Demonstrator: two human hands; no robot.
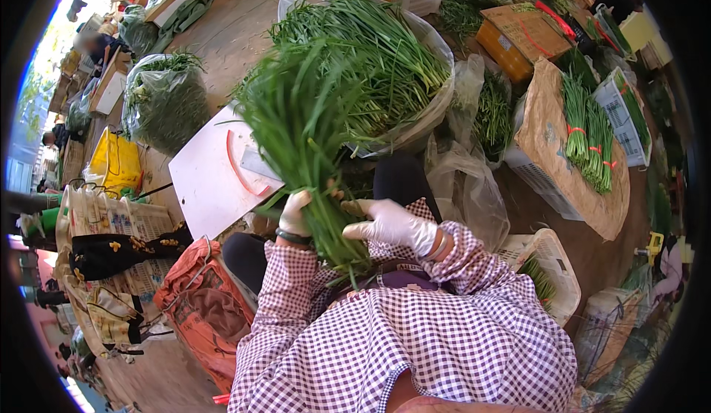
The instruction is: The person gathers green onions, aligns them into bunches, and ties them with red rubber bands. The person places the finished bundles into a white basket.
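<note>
My left hand point(295, 214), in a white glove, is closed around a large bunch of long green leaves, apparently garlic chives point(311, 135), held upright above my lap. The leafy tops are blurred, and the stalk ends hang towards my waist. At the right side of the bunch is my right hand point(391, 227), also gloved, with its fingers apart and their tips at the stalks. Beyond the bunch stands a big clear plastic bag point(444, 74) heaped with the same greens. A white board point(208, 174) lies to the left, bearing a red strip point(236, 163) and a flat metal piece point(258, 163).
At the right, tied bunches point(594, 146) with red bands lie on brown paper point(547, 118) over a crate. An orange sack point(208, 307) is by my left knee; a white plastic basket point(561, 279) stands right of me. Another filled bag point(166, 107) stands at the far left.
</note>
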